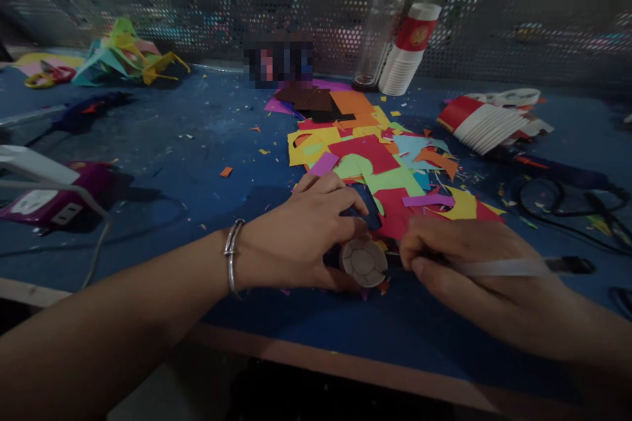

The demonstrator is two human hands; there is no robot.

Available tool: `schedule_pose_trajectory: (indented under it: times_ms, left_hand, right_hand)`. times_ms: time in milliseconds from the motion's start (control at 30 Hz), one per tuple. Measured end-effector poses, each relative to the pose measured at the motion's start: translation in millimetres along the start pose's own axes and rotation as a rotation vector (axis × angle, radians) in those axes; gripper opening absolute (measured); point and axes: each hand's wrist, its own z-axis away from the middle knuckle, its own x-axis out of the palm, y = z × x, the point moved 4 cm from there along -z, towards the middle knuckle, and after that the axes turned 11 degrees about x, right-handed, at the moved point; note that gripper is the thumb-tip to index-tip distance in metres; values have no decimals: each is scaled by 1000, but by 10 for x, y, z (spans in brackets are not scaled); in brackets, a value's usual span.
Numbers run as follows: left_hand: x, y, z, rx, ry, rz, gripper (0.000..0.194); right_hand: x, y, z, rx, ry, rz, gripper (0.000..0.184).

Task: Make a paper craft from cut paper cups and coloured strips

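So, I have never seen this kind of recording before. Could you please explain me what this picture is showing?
There is no machine here: the two bare hands belong to a person. This single view comes from a camera worn on their head, looking forward and down. The left hand holds a round brown piece marked with dark lines. The right hand grips a slim, pale tool with a dark end; blur hides what it is exactly. On the blue table lie coloured paper pieces. Farther back stand a clear bottle and stacked paper cups.
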Motion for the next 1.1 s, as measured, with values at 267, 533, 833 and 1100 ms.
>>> schedule_pose_trajectory:
  times_ms: [267,533,833,1100]
  left_hand:
    - [-5,2,-5,-4,6,21,42]
    - [4,-6,0,17,24,33,44]
    - [4,2,-6,13,8,-3,43]
    - [14,-9,-3,23,6,-27,44]
  right_hand:
    - [-33,44,5,-3,90,12,21]
    - [23,75,33,11,104,23,20]
    - [76,96,28,-9,110,46,19]
    - [84,89,27,-18,129,98,20]
